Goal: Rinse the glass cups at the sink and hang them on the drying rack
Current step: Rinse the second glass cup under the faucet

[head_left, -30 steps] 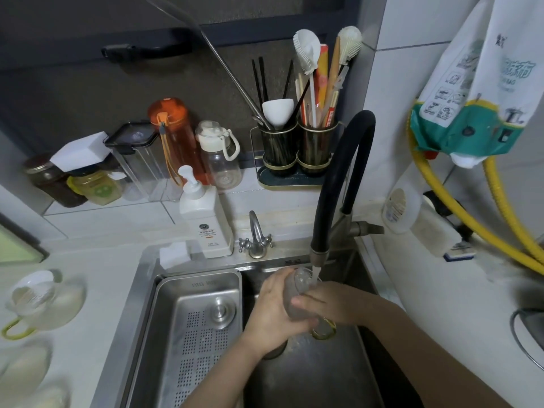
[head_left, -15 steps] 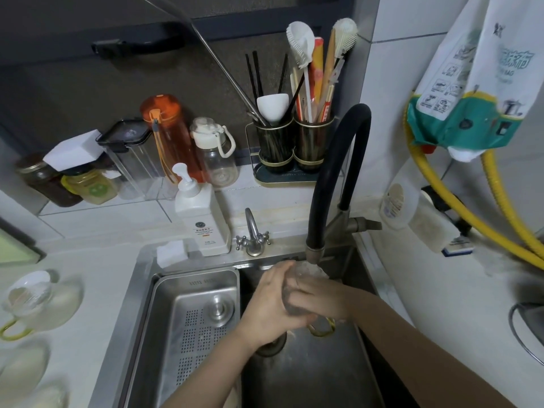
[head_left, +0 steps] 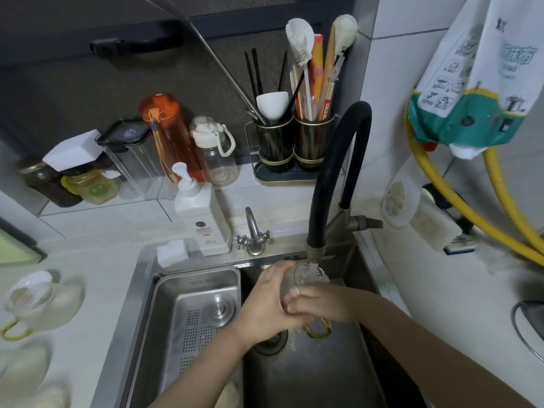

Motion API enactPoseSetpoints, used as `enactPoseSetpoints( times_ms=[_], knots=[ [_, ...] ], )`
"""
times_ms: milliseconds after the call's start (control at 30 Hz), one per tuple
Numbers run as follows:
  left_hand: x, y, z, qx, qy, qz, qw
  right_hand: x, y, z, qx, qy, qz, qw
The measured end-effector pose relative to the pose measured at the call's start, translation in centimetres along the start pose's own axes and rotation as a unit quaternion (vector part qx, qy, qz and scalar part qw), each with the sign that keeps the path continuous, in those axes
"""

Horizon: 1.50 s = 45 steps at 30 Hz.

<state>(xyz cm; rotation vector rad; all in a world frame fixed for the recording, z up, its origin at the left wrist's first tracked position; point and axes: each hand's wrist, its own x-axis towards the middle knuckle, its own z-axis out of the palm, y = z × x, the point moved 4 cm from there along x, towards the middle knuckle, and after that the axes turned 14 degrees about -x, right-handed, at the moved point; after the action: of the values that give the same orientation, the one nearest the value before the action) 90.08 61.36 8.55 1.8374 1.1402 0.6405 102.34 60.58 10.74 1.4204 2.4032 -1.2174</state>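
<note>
A clear glass cup [head_left: 306, 276] with a yellow-green handle is held under the black faucet [head_left: 332, 184], and water runs from the spout into its mouth. My left hand [head_left: 266, 304] wraps round the cup's left side. My right hand [head_left: 321, 303] grips it from the right, fingers curled over the glass. The cup's handle [head_left: 317, 331] pokes out below my right hand. Another glass cup [head_left: 28, 301] with a yellow handle stands on the counter at the far left. No drying rack is in view.
The steel sink [head_left: 309, 369] holds a perforated drain tray [head_left: 191, 319] on its left. A soap pump bottle [head_left: 203, 219] and a small tap [head_left: 253, 234] stand behind. Bottles, jars and a utensil holder [head_left: 291, 142] line the back ledge. A yellow hose [head_left: 459, 207] runs along the right wall.
The cup has stayed under the spout. Both hands shifted slightly round it; the water stream is plainly visible now, as it was one second ago.
</note>
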Motion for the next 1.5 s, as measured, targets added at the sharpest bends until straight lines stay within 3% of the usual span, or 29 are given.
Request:
enactPoseSetpoints(
  times_ms=[100, 300, 433, 633, 800, 867, 967, 1100, 1333, 1433, 1500],
  knots=[
    [0.1, -0.1, -0.1, 0.006, -0.002, 0.002, 1.0, -0.8, 0.7, 0.1, -0.083, 0.005, 0.001, 0.997],
    [0.2, -0.2, 0.4, 0.002, -0.009, -0.003, 1.0, 0.3, 0.0, 0.4, 0.022, 0.012, 0.0, 1.0],
    [0.2, -0.5, 0.2, 0.005, -0.011, -0.002, 1.0, -0.1, 1.2, 0.9, -0.042, 0.007, 0.01, 0.999],
    [0.3, -0.3, 0.4, -0.003, -0.032, -0.008, 0.999, 1.2, 0.4, 1.0, 0.148, 0.054, -0.021, 0.987],
    [0.2, -0.1, -0.5, 0.005, -0.082, -0.033, 0.996, -0.7, 1.8, 1.4, 0.031, 0.082, -0.047, 0.995],
    [0.3, 0.0, -0.5, -0.045, -0.075, -0.047, 0.995, -0.8, 2.0, 1.1, 0.073, 0.131, -0.042, 0.988],
    [0.5, -0.2, -0.4, -0.152, -0.004, -0.08, 0.985, -0.5, 2.7, 0.7, 0.235, 0.228, 0.019, 0.945],
    [-0.5, -0.4, 0.6, -0.262, 0.053, -0.1, 0.958, 0.0, 2.9, 1.1, 0.462, 0.253, 0.071, 0.847],
    [1.2, 0.4, 0.6, -0.372, 0.105, -0.154, 0.909, -0.7, 1.6, 1.8, 0.571, 0.212, -0.006, 0.793],
    [0.9, 1.6, 1.3, -0.387, 0.107, -0.135, 0.906, -0.6, 2.6, 2.2, 0.586, 0.24, 0.034, 0.774],
    [-0.1, 0.6, 2.1, -0.336, 0.097, -0.124, 0.928, -0.3, 3.4, 2.6, 0.614, 0.255, 0.088, 0.742]
  ],
)
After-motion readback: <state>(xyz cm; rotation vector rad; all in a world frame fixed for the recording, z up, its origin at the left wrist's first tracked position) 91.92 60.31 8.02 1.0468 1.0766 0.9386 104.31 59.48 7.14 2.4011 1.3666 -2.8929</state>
